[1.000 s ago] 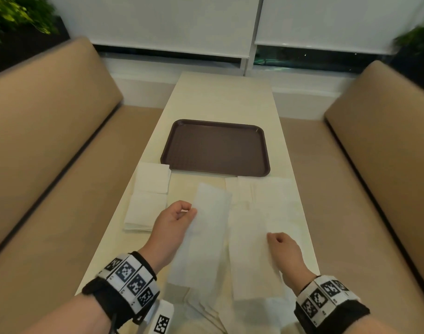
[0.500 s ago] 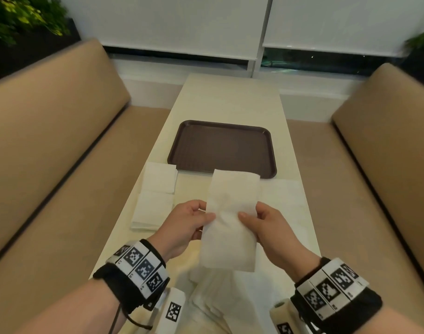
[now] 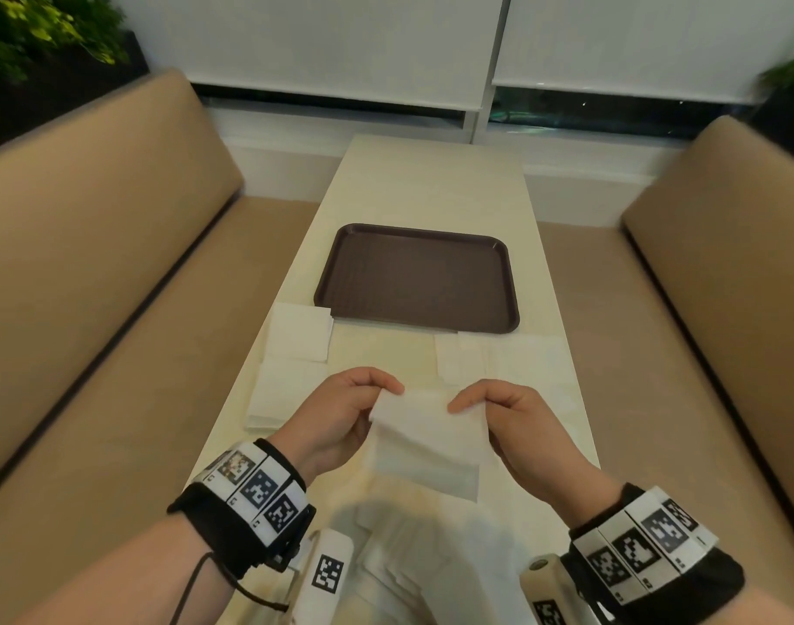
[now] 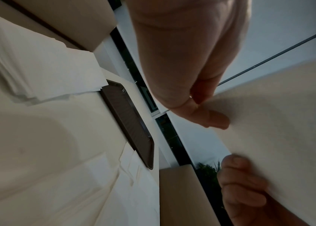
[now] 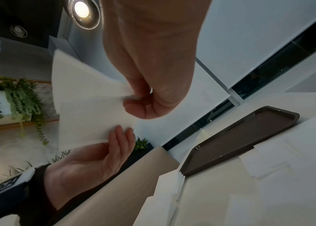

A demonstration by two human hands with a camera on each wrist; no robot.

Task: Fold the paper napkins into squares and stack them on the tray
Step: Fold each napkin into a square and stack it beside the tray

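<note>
Hands hold one white paper napkin point(image 3: 426, 444) above the bench point(image 3: 435, 187): left hand point(image 3: 336, 417) and right hand point(image 3: 517, 421) each pinch an upper corner, the soft sheet doubled over and hanging. Flat folded napkins point(image 3: 291, 367) lie left on the pale bench, loose sheets point(image 3: 503, 363) right. Beyond them sits the dark brown textured rectangular tray point(image 3: 417, 277), round-cornered.

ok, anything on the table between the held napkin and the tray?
Head view: bare tabletop between napkin and tray; loose napkins lie off right.
</note>
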